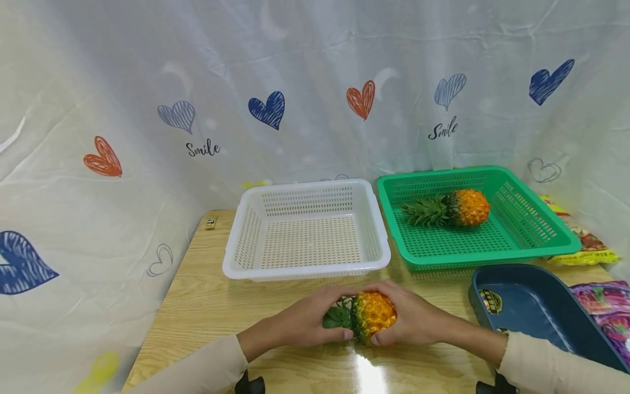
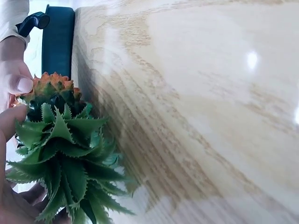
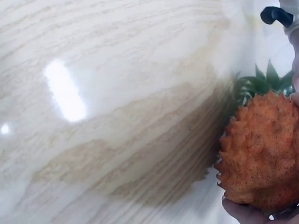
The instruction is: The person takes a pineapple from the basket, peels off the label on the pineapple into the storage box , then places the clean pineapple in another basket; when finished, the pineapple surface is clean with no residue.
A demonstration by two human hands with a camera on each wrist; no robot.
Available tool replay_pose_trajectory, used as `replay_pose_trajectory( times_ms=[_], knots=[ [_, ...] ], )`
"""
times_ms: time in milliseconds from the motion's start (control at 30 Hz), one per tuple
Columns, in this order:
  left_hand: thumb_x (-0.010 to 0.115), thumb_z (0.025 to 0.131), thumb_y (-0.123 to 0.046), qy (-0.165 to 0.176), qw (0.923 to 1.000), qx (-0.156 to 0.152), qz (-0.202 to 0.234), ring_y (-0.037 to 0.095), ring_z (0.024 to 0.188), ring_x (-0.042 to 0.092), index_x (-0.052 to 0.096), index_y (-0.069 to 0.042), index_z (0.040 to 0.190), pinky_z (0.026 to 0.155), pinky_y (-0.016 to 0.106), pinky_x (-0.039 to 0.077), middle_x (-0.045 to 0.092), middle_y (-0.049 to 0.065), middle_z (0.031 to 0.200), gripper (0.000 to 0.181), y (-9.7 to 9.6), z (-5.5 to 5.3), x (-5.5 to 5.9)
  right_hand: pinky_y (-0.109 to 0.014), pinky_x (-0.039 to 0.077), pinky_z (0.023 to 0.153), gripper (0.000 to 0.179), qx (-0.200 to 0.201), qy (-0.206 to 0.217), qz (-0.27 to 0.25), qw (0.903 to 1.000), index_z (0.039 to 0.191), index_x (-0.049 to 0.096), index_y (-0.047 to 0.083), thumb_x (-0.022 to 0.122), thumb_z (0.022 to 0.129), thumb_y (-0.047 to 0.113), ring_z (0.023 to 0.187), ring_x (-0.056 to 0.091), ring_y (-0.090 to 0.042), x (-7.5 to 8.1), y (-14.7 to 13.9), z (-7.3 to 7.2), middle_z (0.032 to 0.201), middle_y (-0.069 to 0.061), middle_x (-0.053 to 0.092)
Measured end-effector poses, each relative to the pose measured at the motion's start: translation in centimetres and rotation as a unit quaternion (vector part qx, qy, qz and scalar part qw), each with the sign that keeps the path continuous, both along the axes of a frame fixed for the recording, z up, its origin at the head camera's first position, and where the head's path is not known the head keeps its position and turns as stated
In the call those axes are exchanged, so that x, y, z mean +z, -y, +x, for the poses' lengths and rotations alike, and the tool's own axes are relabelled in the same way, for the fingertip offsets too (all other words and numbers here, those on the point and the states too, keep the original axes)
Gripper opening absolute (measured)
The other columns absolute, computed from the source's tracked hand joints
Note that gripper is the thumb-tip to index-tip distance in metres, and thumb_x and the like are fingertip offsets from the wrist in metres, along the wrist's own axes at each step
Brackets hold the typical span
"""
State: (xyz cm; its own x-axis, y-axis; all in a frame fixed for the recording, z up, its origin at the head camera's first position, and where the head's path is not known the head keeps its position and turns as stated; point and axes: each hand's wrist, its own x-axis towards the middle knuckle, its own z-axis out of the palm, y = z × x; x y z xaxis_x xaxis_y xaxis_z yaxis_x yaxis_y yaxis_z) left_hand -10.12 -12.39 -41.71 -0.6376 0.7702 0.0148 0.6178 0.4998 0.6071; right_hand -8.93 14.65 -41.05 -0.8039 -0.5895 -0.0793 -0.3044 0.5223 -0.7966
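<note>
A pineapple [image 1: 375,314] with an orange body and green leaves lies on its side between both hands, low over the wooden table [image 1: 197,306]. My left hand [image 1: 307,317] grips it at the leafy crown, thumb near and fingers on the far side. My right hand [image 1: 415,314] holds the round orange end, its fingers curved about the fruit. In the left wrist view the spiky leaves [image 2: 65,158] point toward the camera. The right wrist view shows the bumpy orange body [image 3: 261,154] close up, a fingertip beneath it.
Behind the hands stands a white basket [image 1: 305,271]. To its right, a green basket [image 1: 492,256] contains another pineapple [image 1: 472,208]. A dark blue tub [image 1: 526,301] stands at the right, beside purple packets [image 1: 607,301] and a yellow packet [image 1: 588,257]. One small packet [image 1: 211,222] lies back left.
</note>
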Motion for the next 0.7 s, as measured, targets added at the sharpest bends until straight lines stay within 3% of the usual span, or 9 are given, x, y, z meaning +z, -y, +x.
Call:
replay_pose_trajectory(
  times_ms=[200,467,700],
  knots=[
    [0.055,0.097,-0.06,0.012,0.9999,0.003,-0.008,0.019,0.139,0.046,0.033,-0.029,0.155,0.109,0.045,0.044,0.043,-0.003,0.154,0.069,0.8,0.0,0.8,-0.026,0.054,0.064,0.078,0.013,-0.014,0.008,0.9998,0.139,0.052,0.022,0.087,0.071,0.033,0.087,0.059,-0.012,0.5,-0.4,-0.1,0.122,-0.007,0.055],
    [0.055,0.099,-0.057,0.037,0.9991,-0.005,0.018,0.024,0.136,0.047,0.032,-0.03,0.154,0.108,0.046,0.044,0.042,0.0,0.151,0.066,2.0,-0.2,2.6,-0.027,0.054,0.065,0.078,0.016,-0.026,0.011,0.9995,0.139,0.052,0.022,0.087,0.07,0.032,0.09,0.058,-0.013,1.5,-1.8,-0.2,0.121,-0.006,0.055],
    [0.059,0.1,-0.043,-0.004,0.9979,0.003,0.064,0.017,0.131,0.05,0.04,-0.028,0.15,0.107,0.044,0.045,0.048,-0.006,0.144,0.055,3.0,-0.7,3.8,-0.028,0.055,0.063,0.076,0.013,-0.021,0.003,0.9997,0.138,0.051,0.022,0.087,0.071,0.031,0.088,0.06,-0.013,2.8,-3.0,-0.4,0.12,-0.008,0.056]
  ],
)
